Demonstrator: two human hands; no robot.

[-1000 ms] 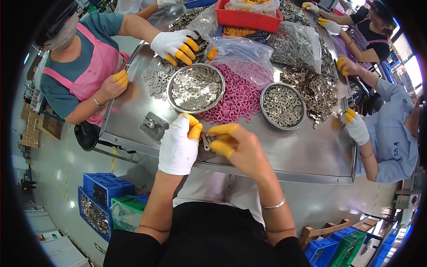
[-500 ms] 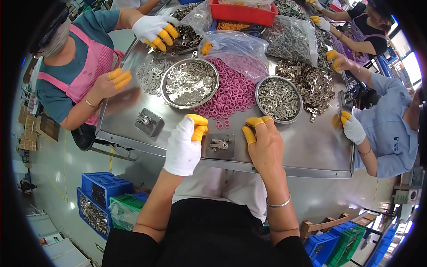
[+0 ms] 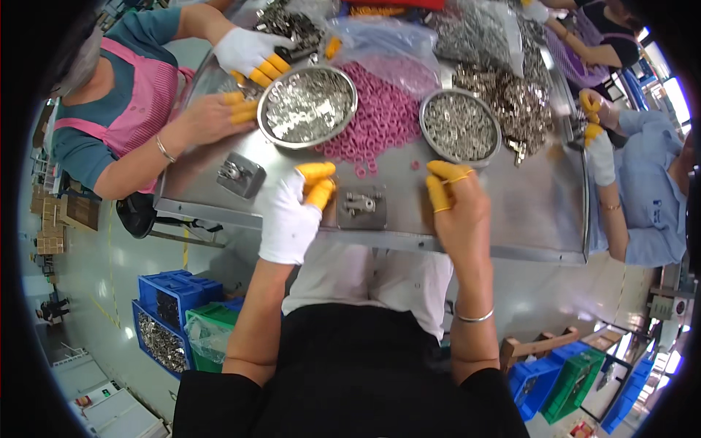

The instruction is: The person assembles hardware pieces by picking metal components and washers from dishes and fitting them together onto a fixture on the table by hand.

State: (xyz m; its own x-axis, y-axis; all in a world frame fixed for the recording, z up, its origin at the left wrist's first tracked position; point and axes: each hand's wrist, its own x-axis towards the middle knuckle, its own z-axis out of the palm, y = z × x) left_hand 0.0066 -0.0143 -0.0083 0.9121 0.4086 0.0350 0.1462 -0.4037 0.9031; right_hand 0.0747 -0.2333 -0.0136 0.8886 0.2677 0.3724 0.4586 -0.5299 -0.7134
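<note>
metal fixture (image 3: 360, 205), long axis left-to-right

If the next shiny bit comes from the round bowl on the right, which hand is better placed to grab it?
Probably the right hand: its yellow-covered fingertips are close to that bowl, on its near side. The left hand is farther off, beside the small metal block.

Out at your nine o'clock, you have stacked cardboard boxes (image 3: 51, 228). At your eight, blue crates (image 3: 191, 279) hold metal pieces (image 3: 161, 343), with a green crate (image 3: 212, 316) just beside them. At your four, a wooden frame (image 3: 540, 344) stands near a second green crate (image 3: 561, 405). A blue-shirted co-worker (image 3: 644, 193) is at your three, a pink-aproned co-worker (image 3: 142, 106) at your ten.
</note>
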